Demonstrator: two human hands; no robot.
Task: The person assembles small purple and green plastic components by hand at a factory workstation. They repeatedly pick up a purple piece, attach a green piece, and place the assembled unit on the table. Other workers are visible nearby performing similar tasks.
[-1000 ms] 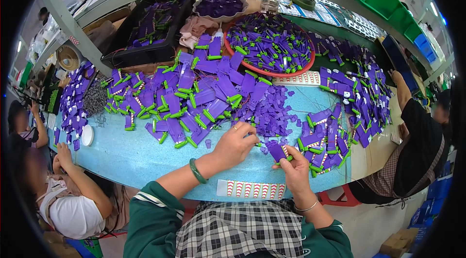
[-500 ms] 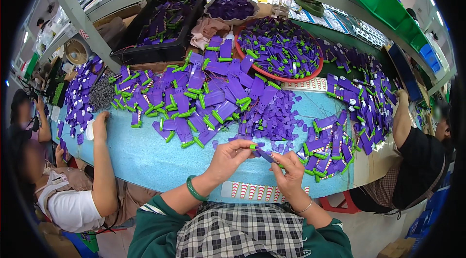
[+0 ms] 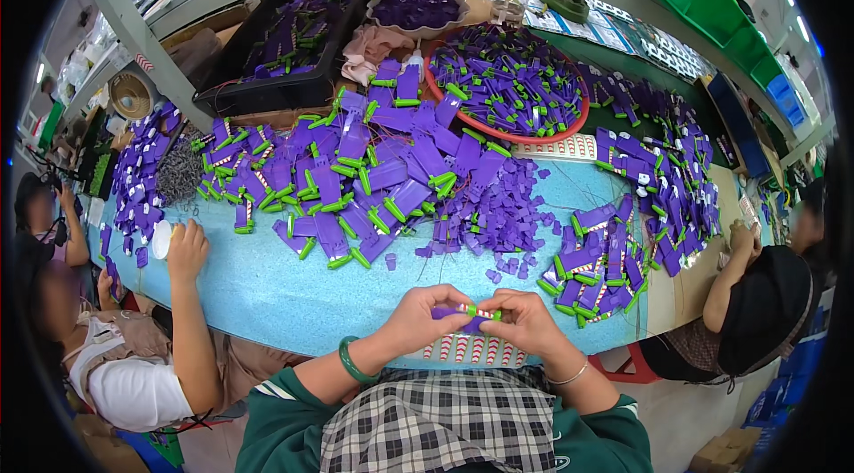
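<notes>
Near the table's front edge, the left hand [image 3: 422,317] and right hand [image 3: 525,320] meet, fingers of both pinched together on one small purple piece with a green end [image 3: 467,314], held just above the light blue tabletop [image 3: 267,286]. Just below it lies a white sheet of red-striped labels [image 3: 467,351]. Far behind, a heap of purple packs [image 3: 356,175] spreads left, a red round basket [image 3: 507,86] sits far right, and a black tray [image 3: 280,50] far left.

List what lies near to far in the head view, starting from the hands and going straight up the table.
Hands holding a purple piece with a green end → bare blue tabletop → loose heap of small purple pieces → red-rimmed basket of purple parts → white bowl of purple pieces.
</notes>
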